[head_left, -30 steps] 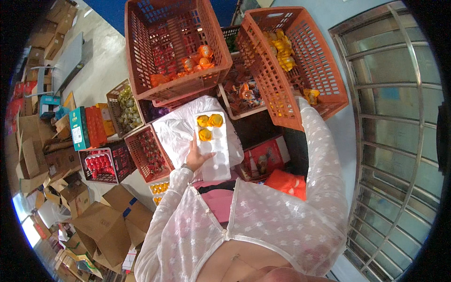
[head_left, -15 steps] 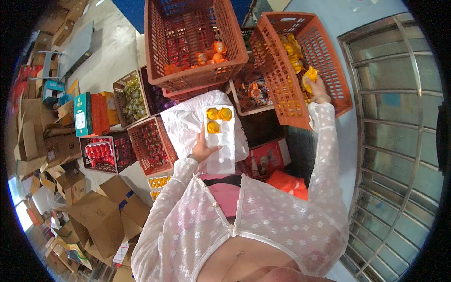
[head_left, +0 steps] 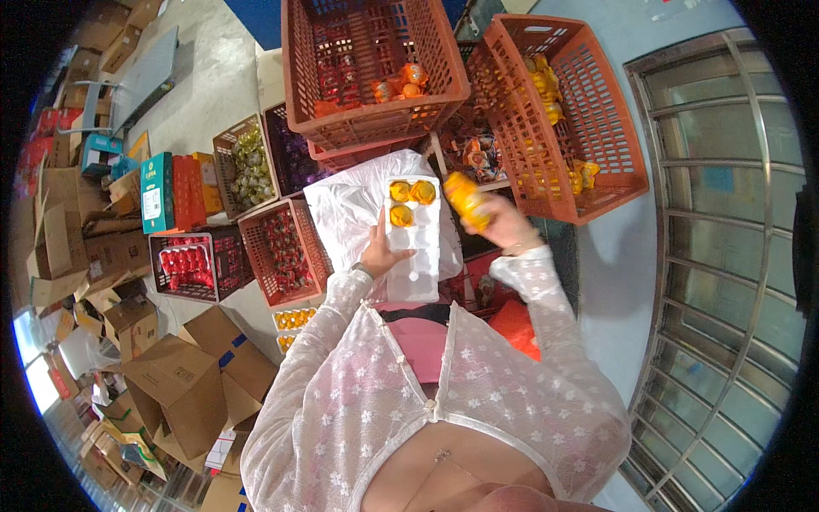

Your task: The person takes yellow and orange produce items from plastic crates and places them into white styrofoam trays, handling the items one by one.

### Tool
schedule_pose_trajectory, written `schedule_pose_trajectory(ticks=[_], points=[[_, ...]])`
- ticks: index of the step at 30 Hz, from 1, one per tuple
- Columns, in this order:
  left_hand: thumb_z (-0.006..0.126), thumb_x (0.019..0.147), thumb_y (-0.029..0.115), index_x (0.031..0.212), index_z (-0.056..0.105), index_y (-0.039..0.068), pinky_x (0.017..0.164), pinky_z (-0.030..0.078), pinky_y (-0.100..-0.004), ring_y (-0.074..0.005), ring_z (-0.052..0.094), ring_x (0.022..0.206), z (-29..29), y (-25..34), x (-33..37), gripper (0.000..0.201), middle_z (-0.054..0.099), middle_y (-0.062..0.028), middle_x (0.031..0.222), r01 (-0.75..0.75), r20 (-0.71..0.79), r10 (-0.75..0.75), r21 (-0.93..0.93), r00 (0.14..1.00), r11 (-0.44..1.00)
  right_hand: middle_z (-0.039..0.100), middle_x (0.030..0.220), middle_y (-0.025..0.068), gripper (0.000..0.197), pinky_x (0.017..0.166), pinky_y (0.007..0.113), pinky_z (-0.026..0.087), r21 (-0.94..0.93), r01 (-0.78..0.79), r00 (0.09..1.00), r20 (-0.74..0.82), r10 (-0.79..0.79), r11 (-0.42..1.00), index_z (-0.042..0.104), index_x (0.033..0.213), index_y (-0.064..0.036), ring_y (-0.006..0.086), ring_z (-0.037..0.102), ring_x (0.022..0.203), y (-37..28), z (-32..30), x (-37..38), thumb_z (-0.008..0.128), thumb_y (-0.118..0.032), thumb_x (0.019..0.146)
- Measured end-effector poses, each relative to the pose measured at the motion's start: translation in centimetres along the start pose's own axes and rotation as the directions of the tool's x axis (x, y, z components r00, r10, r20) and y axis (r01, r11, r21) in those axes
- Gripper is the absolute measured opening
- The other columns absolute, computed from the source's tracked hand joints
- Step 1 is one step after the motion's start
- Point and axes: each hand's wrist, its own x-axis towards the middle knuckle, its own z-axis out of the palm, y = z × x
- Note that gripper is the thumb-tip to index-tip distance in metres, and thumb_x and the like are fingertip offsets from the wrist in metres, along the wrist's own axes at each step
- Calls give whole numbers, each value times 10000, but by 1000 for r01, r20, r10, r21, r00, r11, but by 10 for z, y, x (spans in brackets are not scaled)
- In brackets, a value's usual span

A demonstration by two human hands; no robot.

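Note:
A white plastic tray with cavities (head_left: 420,277) lies on a white plastic bag (head_left: 337,205) in front of me. Three round yellow-wrapped pieces (head_left: 401,216) sit at its far end; the nearer cavities are bare. My left hand (head_left: 381,253) grips the tray's left side, fingers along the edge and thumb across the top. Just right of the tray, my right hand (head_left: 508,226) is closed around some yellow-wrapped pieces (head_left: 466,200), raised in the air and slightly blurred. How many it holds, I cannot tell.
A tilted brown crate (head_left: 580,119) with yellow-wrapped pieces stands at right, another brown crate (head_left: 375,128) with orange ones straight ahead. Crates of red (head_left: 281,256) and green pieces (head_left: 247,166) are at left. Open cardboard boxes (head_left: 175,384) fill the lower left; a barred window (head_left: 708,256) is far right.
My right hand has come out of the right crate and moved left toward the tray, carrying yellow-wrapped pieces. My left hand keeps its hold on the tray.

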Motion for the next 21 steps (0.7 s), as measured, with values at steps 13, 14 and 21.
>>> schedule_pose_trajectory(ticks=[13,14,21], points=[[835,630,315,1475,-42,186,926,428,-452,-438,481,1122,3,-4,-1,1225,387,-296,1233,-9,-20,9,31,1000,999,578,931,142,188,701,415,515,-832,-193,928,18,-373,-520,629,879,-39,330,624,809,81,35,75,663,-121,714],[835,630,313,1475,-43,189,927,427,-452,-439,479,1124,2,-4,1,1225,386,-296,1234,-2,-22,3,36,1000,999,581,959,145,180,701,408,518,-799,-186,932,42,-361,-572,632,884,-35,324,628,810,83,37,78,650,-101,718],[834,633,307,1475,-44,203,916,438,-454,-440,491,1110,3,-8,1,1221,380,-296,1239,-14,-41,15,39,999,999,629,852,121,119,677,394,526,-889,-51,970,64,-233,-456,637,868,-56,300,646,767,59,32,68,610,-90,758]])
